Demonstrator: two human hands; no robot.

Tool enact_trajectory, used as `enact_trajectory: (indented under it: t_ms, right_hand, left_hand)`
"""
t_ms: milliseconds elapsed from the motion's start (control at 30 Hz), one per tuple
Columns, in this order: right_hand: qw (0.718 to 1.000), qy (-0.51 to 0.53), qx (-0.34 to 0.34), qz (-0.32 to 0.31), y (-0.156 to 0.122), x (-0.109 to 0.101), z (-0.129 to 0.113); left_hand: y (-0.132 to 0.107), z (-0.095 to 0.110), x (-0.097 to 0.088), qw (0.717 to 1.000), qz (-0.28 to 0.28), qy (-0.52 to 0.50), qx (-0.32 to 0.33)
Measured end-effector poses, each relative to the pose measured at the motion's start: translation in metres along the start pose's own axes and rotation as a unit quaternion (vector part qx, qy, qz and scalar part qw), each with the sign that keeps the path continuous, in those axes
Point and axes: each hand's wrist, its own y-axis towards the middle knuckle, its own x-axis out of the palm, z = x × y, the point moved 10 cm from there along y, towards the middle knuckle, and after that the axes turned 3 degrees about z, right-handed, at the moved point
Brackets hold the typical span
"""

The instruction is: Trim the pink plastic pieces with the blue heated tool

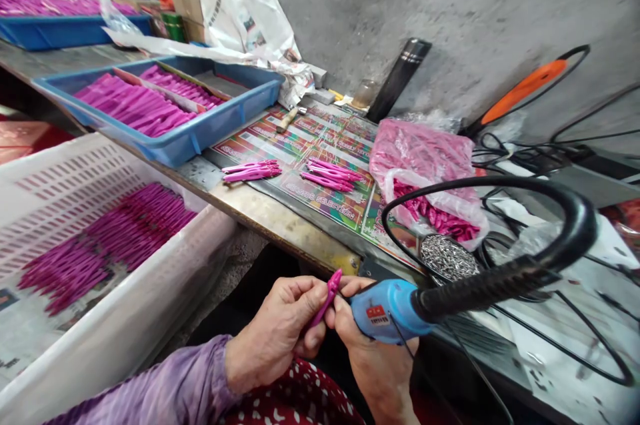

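Observation:
My left hand point(280, 328) pinches a slim magenta piece point(330, 291) with a pointed tip, held tilted over my lap just in front of the table edge. Wrapped in my right hand point(375, 358) is a blue electric screwdriver point(390, 311), its front end turned toward the piece. My fingers hide where the tool's bit meets it. Two small bunches of similar pieces, a left bunch point(251, 171) and a right bunch point(330, 175), lie on the printed mat point(320, 208) beyond my hands. Small metal screws fill a round dish point(447, 258) behind the tool.
A blue divided tray point(220, 121) of magenta pieces stands at the back left. Below it, a white crate point(60, 178) holds more. An open plastic bag point(425, 151) of magenta parts sits at right. A thick black cable point(575, 211) arches over the right side. Behind rises a grey wall.

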Motion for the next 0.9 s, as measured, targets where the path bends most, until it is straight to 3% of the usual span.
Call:
enact_trajectory:
  t_ms: [333, 567, 900]
  right_hand:
    - [0.999, 0.021, 0.03, 0.017, -0.003, 0.0, 0.007]
    - [0.998, 0.029, 0.05, 0.019, -0.005, 0.003, 0.022]
    - [0.997, 0.051, 0.063, -0.001, -0.001, 0.001, 0.024]
  left_hand:
    - [0.0, -0.003, -0.003, 1.0, 0.005, 0.006, 0.004]
    - [0.003, 0.0, -0.009, 0.998, 0.052, 0.012, 0.032]
    - [0.007, 0.001, -0.011, 0.999, 0.03, 0.022, 0.022]
